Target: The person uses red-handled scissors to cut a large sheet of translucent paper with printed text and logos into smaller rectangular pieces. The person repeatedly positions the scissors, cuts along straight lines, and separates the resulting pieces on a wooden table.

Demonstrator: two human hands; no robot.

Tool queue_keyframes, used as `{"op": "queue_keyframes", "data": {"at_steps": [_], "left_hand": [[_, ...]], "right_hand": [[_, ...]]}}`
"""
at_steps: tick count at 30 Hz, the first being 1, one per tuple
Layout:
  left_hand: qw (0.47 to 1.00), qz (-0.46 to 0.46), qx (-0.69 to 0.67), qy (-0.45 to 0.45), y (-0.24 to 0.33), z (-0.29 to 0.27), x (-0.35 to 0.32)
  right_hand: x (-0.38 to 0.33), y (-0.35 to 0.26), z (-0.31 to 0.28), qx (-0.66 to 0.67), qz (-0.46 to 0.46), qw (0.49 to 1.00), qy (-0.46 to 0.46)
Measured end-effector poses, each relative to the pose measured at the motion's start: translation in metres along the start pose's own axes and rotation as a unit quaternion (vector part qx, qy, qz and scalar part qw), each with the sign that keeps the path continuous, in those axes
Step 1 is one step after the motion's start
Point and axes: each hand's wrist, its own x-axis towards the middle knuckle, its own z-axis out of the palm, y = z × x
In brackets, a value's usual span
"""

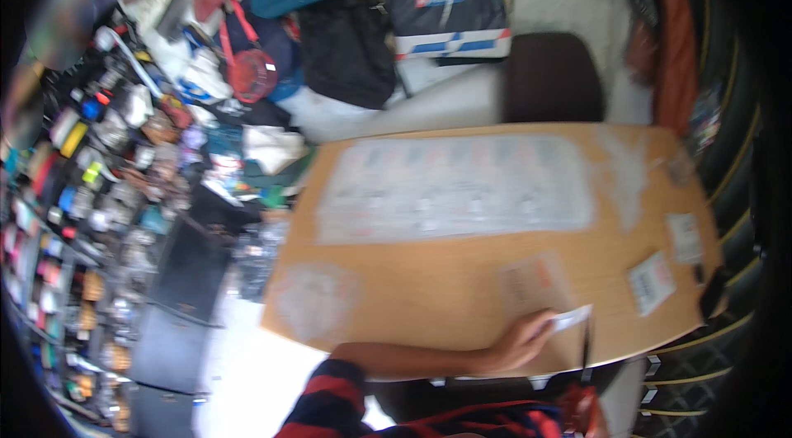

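Observation:
My left forearm crosses the near edge of the table, and my left hand [521, 343] is closed, pinching a small white slip [572, 318] that looks like paper or card. Just beyond the fingers lies a clear plastic packet [536, 280] with orange and dark print, blurred. A thin dark upright strip [587, 347] shows beside the slip; I cannot make out what it is. My right hand does not appear.
A wooden table [412, 273] carries a large clear plastic sheet [454, 190], a crumpled clear bag [318, 298] and a white printed packet [652, 283] at the right. A dark chair [553, 79] stands behind. Bags [450, 9] hang at the back; crowded goods [107, 157] fill the left.

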Motion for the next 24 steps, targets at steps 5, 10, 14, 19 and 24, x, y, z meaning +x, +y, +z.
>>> {"op": "queue_keyframes", "data": {"at_steps": [5, 10, 14, 19, 24], "left_hand": [[0.954, 0.293, 0.069, 0.007, 0.028, 0.016, 0.012], [0.915, 0.340, 0.212, -0.052, -0.002, 0.026, 0.005], [0.892, 0.358, 0.268, -0.072, 0.002, 0.025, 0.004], [0.894, 0.345, 0.272, -0.087, 0.003, 0.023, 0.003], [0.894, 0.341, 0.271, -0.109, 0.005, 0.021, 0.001]], "right_hand": [[-0.042, 0.015, -0.019, -0.049, 0.069, 0.995, 0.056], [-0.044, 0.039, -0.012, -0.044, 0.087, 0.995, -0.029], [-0.051, 0.021, 0.003, -0.133, 0.064, 0.988, -0.039], [-0.050, 0.015, 0.010, -0.138, 0.049, 0.987, -0.057], [-0.039, 0.016, 0.011, -0.145, 0.028, 0.988, -0.052]]}}
